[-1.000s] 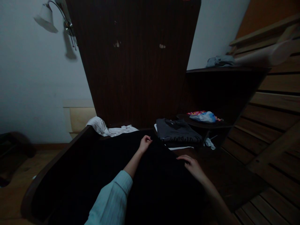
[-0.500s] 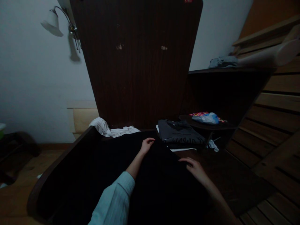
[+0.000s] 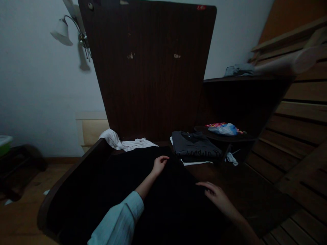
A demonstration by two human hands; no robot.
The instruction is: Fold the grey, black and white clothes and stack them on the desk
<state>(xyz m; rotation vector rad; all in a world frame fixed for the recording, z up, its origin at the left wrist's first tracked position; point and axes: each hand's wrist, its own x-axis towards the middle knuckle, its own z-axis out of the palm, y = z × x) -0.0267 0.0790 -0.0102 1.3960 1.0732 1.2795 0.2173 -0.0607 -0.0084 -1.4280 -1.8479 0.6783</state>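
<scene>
A large black cloth [image 3: 163, 200], too dark to tell which garment it is, lies spread out on a dark wooden surface in front of me. My left hand [image 3: 160, 165] is closed on it near its far end, finger and thumb pinched together. Lower and to the right, my right hand [image 3: 216, 197] is at the cloth's right edge, its fingers bent over the fabric and the thumb beneath. Just beyond the hands lies a folded dark grey shirt [image 3: 192, 143] with black lettering.
White cloth [image 3: 135, 144] is heaped at the far left by the dark wooden side rail [image 3: 68, 183]. A tall dark panel [image 3: 150, 81] stands behind. On a small shelf at right sits a plastic bag [image 3: 224, 129]. Wooden slats [image 3: 301, 136] rise on the right.
The view has tilted up slightly and shifted a little. Both hands sit slightly lower in the picture, with much the same finger poses on the black cloth.
</scene>
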